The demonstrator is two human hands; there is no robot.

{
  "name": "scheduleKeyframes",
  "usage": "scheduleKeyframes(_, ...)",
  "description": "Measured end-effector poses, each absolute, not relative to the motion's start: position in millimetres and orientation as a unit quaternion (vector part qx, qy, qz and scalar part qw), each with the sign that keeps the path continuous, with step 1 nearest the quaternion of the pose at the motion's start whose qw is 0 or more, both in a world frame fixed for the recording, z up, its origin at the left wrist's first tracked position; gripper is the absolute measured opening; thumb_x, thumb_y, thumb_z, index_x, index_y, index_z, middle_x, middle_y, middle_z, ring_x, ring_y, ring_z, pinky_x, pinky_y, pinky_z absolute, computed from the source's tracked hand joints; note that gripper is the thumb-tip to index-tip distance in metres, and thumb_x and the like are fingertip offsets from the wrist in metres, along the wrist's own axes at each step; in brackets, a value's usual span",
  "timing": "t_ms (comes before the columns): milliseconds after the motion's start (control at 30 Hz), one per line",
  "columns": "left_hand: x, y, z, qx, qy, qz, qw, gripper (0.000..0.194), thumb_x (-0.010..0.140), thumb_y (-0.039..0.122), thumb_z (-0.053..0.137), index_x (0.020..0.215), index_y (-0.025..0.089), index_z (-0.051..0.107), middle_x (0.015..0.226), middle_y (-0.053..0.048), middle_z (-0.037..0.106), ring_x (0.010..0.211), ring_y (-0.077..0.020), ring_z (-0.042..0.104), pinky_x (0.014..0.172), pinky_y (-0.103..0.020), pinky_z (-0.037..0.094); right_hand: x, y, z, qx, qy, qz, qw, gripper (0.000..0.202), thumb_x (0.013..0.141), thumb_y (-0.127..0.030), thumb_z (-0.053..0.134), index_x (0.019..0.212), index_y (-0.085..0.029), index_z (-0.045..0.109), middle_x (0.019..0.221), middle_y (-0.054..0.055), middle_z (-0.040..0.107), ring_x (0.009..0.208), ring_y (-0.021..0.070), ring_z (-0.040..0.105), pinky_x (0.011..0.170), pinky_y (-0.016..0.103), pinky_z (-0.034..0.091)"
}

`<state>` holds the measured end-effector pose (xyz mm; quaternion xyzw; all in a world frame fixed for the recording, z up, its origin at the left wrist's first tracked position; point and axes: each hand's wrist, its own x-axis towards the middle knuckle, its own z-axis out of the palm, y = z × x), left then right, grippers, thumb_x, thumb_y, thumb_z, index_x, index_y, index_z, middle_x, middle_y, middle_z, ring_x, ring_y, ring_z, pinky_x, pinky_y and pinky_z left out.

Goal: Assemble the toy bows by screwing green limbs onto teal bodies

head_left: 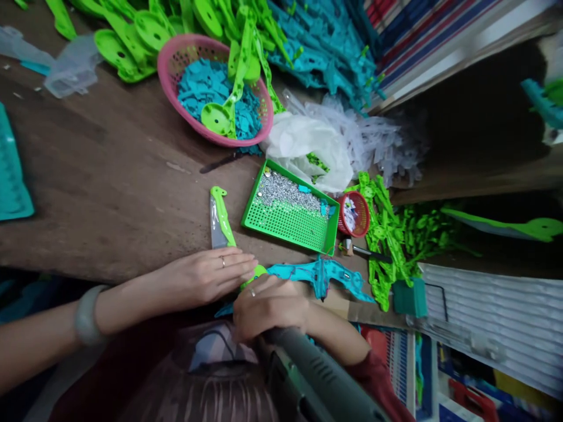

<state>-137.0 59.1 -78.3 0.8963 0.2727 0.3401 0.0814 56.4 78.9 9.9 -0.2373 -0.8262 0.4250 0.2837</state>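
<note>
At the table's front edge my right hand (270, 308) is wrapped round a dark power tool (321, 375), whose body runs down to the lower right. My left hand (209, 275) lies beside it with fingers stretched and together, over a green part (254, 274); its fingertips are near my right hand. A blue bow-shaped plastic piece (323, 275) extends right from under my right hand. Just beyond my left hand lies a green and grey knife-shaped piece (220, 220). A green perforated tray (292, 225) with small silver screws stands farther forward.
A pink basket (211, 138) of blue parts stands behind the tray, near heaps of green parts (153, 29) and blue parts (325, 47). White plastic bag (308, 143), small red basket (360, 214) and green pieces (380, 234) are to the right. A blue-green piece (11, 170) lies far left.
</note>
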Motion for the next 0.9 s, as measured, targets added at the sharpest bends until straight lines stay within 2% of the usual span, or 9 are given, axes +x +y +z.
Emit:
scheduleKeyframes(67, -137, 58, -77, 0.899, 0.273, 0.335, 0.074, 0.038, 0.099, 0.006, 0.039, 0.126, 0.011, 0.066, 0.129, -0.009, 0.072, 0.125, -0.0191, 0.064, 0.117, -0.034, 0.045, 62, 102, 21, -0.182, -0.770, 0.526, 0.312, 0.045, 0.104, -0.046, 0.035, 0.071, -0.025, 0.057, 0.059, -0.008, 0.067, 0.059, 0.0078, 0.071, 0.060, 0.020, 0.059)
scheduleKeyframes(100, -137, 58, -76, 0.900, 0.273, 0.333, 0.071, 0.038, 0.099, 0.006, 0.040, 0.126, 0.011, 0.066, 0.130, -0.010, 0.071, 0.126, -0.0193, 0.063, 0.118, -0.034, 0.044, 63, 118, 25, -0.183, -0.734, 0.542, 0.366, 0.036, 0.102, -0.044, 0.043, 0.075, -0.026, 0.057, 0.058, -0.008, 0.065, 0.057, 0.0092, 0.069, 0.058, 0.021, 0.059)
scheduleKeyframes(200, -133, 55, -75, 0.895, 0.274, 0.344, 0.067, 0.039, 0.096, 0.004, 0.044, 0.127, 0.011, 0.066, 0.131, -0.011, 0.070, 0.128, -0.0206, 0.062, 0.120, -0.036, 0.042, 60, 173, 16, -0.249, -0.630, 0.428, 0.598, 0.011, 0.091, -0.037, 0.055, 0.084, -0.029, 0.055, 0.054, -0.010, 0.053, 0.044, 0.0088, 0.055, 0.049, 0.021, 0.053)
scheduleKeyframes(267, -130, 53, -73, 0.893, 0.278, 0.350, 0.059, 0.038, 0.095, 0.004, 0.045, 0.126, 0.009, 0.067, 0.128, -0.012, 0.072, 0.125, -0.0215, 0.064, 0.118, -0.036, 0.044, 53, 200, 0, -0.293, -0.576, 0.399, 0.651, 0.006, 0.087, -0.034, 0.053, 0.090, -0.029, 0.053, 0.052, -0.011, 0.045, 0.039, 0.0085, 0.046, 0.045, 0.021, 0.048)
scheduleKeyframes(367, -126, 51, -70, 0.892, 0.283, 0.350, 0.036, 0.037, 0.096, 0.005, 0.043, 0.122, 0.006, 0.068, 0.124, -0.013, 0.073, 0.120, -0.0223, 0.066, 0.114, -0.037, 0.048, 46, 217, -22, -0.337, -0.566, 0.391, 0.642, 0.014, 0.084, -0.037, 0.049, 0.096, -0.029, 0.048, 0.050, -0.011, 0.039, 0.037, 0.0101, 0.043, 0.043, 0.024, 0.044)
scheduleKeyframes(667, -124, 51, -71, 0.892, 0.291, 0.346, 0.029, 0.038, 0.097, 0.005, 0.040, 0.121, 0.005, 0.069, 0.126, -0.013, 0.072, 0.119, -0.0247, 0.066, 0.107, -0.039, 0.051, 48, 220, -36, -0.351, -0.583, 0.382, 0.625, 0.019, 0.083, -0.041, 0.052, 0.095, -0.029, 0.044, 0.051, -0.011, 0.039, 0.039, 0.0106, 0.044, 0.044, 0.026, 0.043)
scheduleKeyframes(800, -120, 39, -72, 0.891, 0.309, 0.332, 0.009, 0.040, 0.097, 0.004, 0.037, 0.122, 0.004, 0.068, 0.129, -0.014, 0.070, 0.123, -0.0259, 0.064, 0.109, -0.040, 0.049, 45, 219, -24, -0.374, -0.571, 0.376, 0.627, 0.020, 0.085, -0.044, 0.053, 0.095, -0.028, 0.046, 0.052, -0.011, 0.039, 0.040, 0.0101, 0.045, 0.046, 0.026, 0.045)
scheduleKeyframes(900, -118, 31, -71, 0.886, 0.327, 0.328, -0.019, 0.041, 0.096, 0.004, 0.038, 0.122, 0.006, 0.069, 0.127, -0.012, 0.072, 0.119, -0.0249, 0.065, 0.108, -0.039, 0.050, 44, 191, 2, -0.331, -0.566, 0.408, 0.636, 0.016, 0.088, -0.041, 0.052, 0.098, -0.028, 0.051, 0.055, -0.010, 0.042, 0.041, 0.0098, 0.046, 0.046, 0.025, 0.046)
